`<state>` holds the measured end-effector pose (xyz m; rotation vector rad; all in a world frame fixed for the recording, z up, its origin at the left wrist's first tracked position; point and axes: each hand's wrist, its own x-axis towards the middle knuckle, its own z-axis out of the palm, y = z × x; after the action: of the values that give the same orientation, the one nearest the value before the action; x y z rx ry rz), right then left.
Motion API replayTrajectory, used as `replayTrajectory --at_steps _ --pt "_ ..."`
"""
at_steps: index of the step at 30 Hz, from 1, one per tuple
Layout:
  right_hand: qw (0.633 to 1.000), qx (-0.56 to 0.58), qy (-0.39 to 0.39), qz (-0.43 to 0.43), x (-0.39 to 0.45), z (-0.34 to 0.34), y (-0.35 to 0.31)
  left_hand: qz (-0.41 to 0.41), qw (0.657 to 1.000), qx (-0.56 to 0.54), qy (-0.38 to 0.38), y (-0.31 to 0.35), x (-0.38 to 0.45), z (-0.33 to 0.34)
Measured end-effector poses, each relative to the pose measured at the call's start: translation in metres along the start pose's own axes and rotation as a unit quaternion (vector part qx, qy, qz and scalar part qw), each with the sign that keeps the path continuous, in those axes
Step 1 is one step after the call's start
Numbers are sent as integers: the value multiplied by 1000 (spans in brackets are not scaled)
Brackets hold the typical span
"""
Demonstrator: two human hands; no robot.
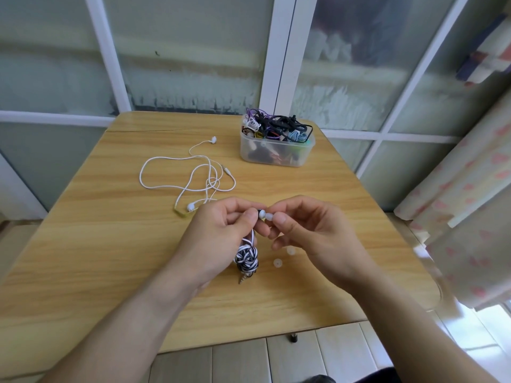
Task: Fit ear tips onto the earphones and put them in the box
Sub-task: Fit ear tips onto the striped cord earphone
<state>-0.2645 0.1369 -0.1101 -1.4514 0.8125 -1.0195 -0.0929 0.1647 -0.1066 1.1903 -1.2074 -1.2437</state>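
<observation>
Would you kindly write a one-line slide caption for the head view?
Left hand holds a black-and-white striped earphone while right hand presses a translucent white ear tip on.

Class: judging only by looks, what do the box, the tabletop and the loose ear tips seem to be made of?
Box: translucent, frosted plastic; contents show dimly through its walls.
Tabletop: wood or wood-look laminate, smooth, with printed-looking grain.
Loose ear tips: probably soft, milky, see-through silicone.

Wooden table: white earphones, box, ear tips.
</observation>
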Motion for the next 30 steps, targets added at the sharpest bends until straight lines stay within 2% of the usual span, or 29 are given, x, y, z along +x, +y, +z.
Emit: replayTrajectory --at_steps 9,18,26,30 --pt "999 -25 21 -19 3 3 6 -6 1000 16 12 -2 -1 0" --pt "999 14 14 -30 2 8 9 -67 996 -55 18 1 -1 1" --pt "996 -55 40 -50 1 8 9 -77 996 -29 33 0 -2 3" --pt "990 -109 55 -65 0 7 6 -54 997 10 53 -1 -4 5"
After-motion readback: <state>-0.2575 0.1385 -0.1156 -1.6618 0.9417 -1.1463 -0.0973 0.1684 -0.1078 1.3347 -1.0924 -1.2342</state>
